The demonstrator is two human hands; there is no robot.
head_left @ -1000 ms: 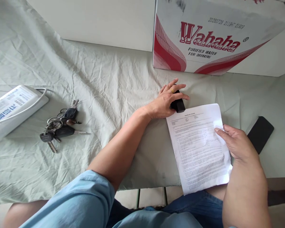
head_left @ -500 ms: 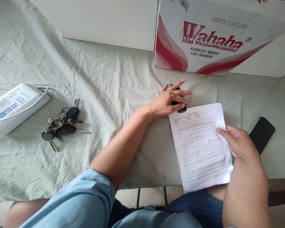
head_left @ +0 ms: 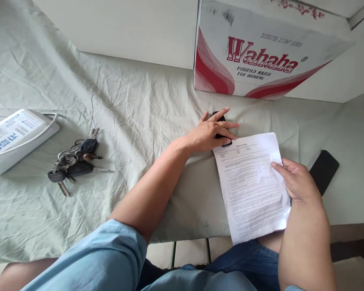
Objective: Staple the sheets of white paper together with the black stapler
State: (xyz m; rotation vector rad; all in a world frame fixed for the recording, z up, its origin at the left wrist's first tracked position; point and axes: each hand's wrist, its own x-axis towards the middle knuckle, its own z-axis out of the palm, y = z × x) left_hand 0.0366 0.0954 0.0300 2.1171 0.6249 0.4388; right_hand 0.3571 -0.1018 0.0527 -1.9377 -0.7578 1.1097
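Observation:
My left hand (head_left: 210,133) lies palm down with its fingers stretched and spread over a small black oblong object (head_left: 226,142). That object is mostly hidden under the palm and fingers; it looks like a small stapler, but its kind is hard to tell. It meets the top left corner of a printed paper (head_left: 251,190). My right hand (head_left: 295,178) pinches the paper's right edge, thumb on top and fingers beneath. The paper lies tilted, its lower end reaching past the table edge over my lap.
A Wahaha water carton (head_left: 261,60) stands at the back against a white panel (head_left: 139,32). A black phone-like slab (head_left: 324,169) lies right of my right hand. On the left are a bunch of keys (head_left: 75,157) and a white labelled device (head_left: 21,137) with a cable, on a wrinkled cloth (head_left: 109,113).
The view has shifted a little, so most things appear slightly further left and the carton lower. Both hands keep nearly the same pose on the black object and the paper.

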